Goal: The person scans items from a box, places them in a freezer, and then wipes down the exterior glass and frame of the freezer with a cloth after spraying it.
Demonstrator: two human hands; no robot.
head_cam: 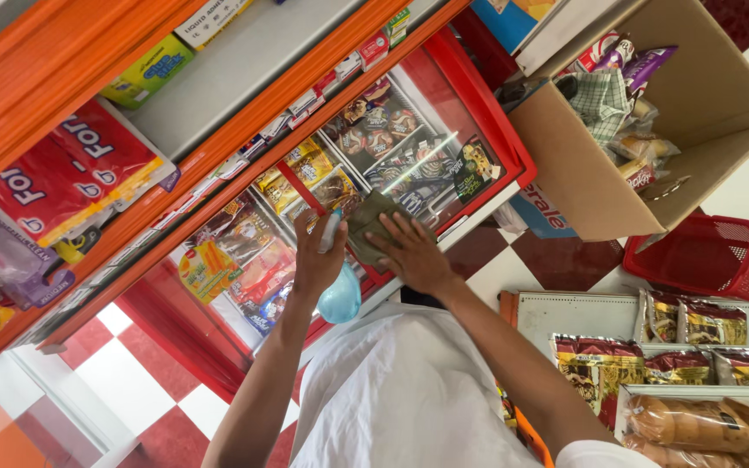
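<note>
left hand (318, 260) grips my spray bottle (338, 290), right hand (413, 251) flat on cloth (370, 227) at twelve o'clock, freezer lid (426, 165) mid-wipe.

cloth (373, 227): was matt, rumpled olive fabric
spray bottle (340, 293): was smooth translucent blue plastic
freezer lid (409, 147): was glossy glass
box (604, 173): was matt brown cardboard

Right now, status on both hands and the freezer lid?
Left hand gripping blue spray bottle. Right hand flat on green cloth, pressed to glass freezer lid. Nothing else lying on the lid.
</note>
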